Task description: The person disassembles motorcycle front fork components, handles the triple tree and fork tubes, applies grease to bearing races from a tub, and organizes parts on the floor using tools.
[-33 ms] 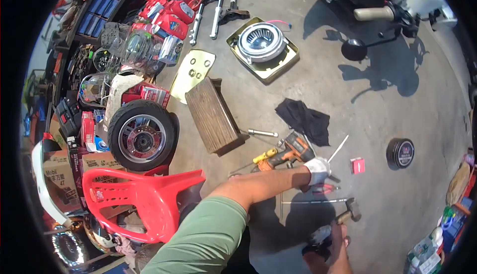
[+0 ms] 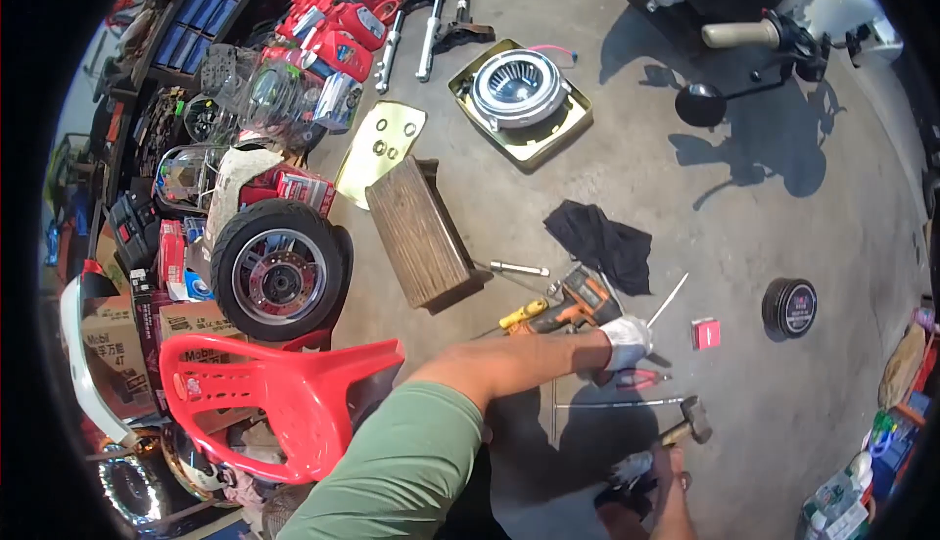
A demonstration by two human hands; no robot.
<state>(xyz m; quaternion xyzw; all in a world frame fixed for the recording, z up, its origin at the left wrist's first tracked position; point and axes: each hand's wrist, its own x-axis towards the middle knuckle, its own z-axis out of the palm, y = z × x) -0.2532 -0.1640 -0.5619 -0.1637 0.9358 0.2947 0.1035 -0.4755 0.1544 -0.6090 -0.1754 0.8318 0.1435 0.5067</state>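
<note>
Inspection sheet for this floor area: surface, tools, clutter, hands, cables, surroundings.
Surface: grey floor, partly shadowed.
Tools: hammer, pliers, long rod, drill, all on the floor.
Clutter: crumpled black cloth beyond the drill; red box and round tin to its right.
Hands: right hand at the hammer's handle, grip unclear; left hand can't be made out.
Cables: thin pink lead by the round part in the tray.
Surroundings: red chair and wheel at left, handlebar grip upper right.

dark lettering (image 2: 201,356) on brown cartons (image 2: 119,369), small print (image 2: 801,299) on round black tin (image 2: 789,309)
</note>
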